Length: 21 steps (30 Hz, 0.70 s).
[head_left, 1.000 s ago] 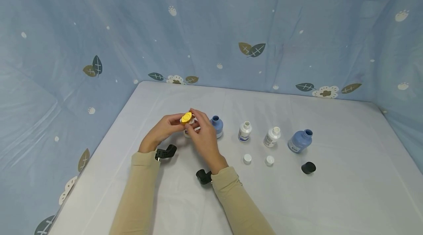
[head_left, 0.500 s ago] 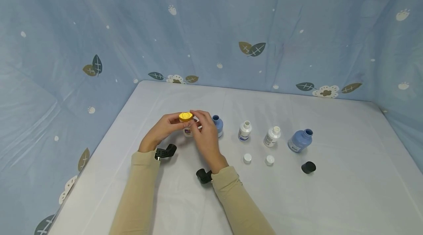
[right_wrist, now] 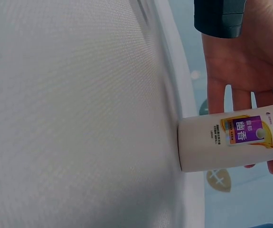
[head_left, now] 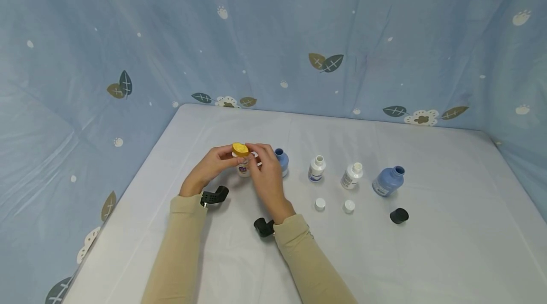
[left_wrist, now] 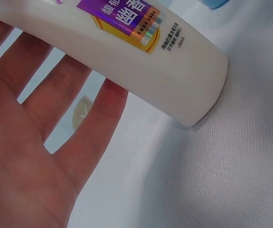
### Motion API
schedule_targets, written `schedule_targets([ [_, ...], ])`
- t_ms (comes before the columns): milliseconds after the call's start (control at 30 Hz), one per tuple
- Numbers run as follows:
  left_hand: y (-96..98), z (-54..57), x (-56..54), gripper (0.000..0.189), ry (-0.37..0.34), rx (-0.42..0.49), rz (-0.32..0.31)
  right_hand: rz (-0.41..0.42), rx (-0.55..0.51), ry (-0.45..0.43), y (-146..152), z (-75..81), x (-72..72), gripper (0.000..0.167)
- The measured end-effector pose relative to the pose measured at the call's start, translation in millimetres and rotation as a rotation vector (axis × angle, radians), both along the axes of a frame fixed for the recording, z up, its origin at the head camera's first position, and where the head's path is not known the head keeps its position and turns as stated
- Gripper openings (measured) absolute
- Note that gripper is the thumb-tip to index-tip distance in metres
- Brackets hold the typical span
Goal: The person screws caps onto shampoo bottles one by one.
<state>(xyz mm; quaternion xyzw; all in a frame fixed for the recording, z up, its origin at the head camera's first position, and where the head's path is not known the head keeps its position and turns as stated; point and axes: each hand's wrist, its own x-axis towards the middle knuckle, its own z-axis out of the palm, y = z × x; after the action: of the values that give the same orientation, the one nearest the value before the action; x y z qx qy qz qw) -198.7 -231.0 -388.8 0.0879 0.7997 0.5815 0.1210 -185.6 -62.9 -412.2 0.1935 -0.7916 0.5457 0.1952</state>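
A small white toiletry bottle (head_left: 243,170) with a purple and gold label stands upright between both hands, its base close to the table. On its top sits a yellow cap (head_left: 240,149). My left hand (head_left: 212,166) holds the bottle near its neck, with lower fingers stretched behind it in the left wrist view. From the other side, my right hand (head_left: 266,175) pinches at the cap with thumb and index finger. The right wrist view shows the bottle's label and the left hand behind it, while the cap is out of that frame.
Just right of the hands stands an open blue bottle (head_left: 280,161), partly hidden. Farther right are two uncapped white bottles (head_left: 316,169) and another open blue bottle (head_left: 388,181). In front of them lie two white caps (head_left: 319,204) and a black cap (head_left: 399,216).
The yellow cap has turned and its long axis now slopes down to the right. More of the bottle's label shows. Both arms have stayed nearly in place.
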Motion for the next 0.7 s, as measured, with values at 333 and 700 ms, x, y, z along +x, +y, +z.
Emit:
schedule_targets([
  [333,-0.4,-0.4,-0.1,0.045,0.018,0.008,-0.004,-0.005,-0.003,-0.012,-0.5,0.9,0.2,0.024],
  [700,-1.7,-5.2,-2.4,0.044,0.069,0.001,-0.019,0.012,-0.025,-0.029,-0.7,0.2,0.0,0.024],
])
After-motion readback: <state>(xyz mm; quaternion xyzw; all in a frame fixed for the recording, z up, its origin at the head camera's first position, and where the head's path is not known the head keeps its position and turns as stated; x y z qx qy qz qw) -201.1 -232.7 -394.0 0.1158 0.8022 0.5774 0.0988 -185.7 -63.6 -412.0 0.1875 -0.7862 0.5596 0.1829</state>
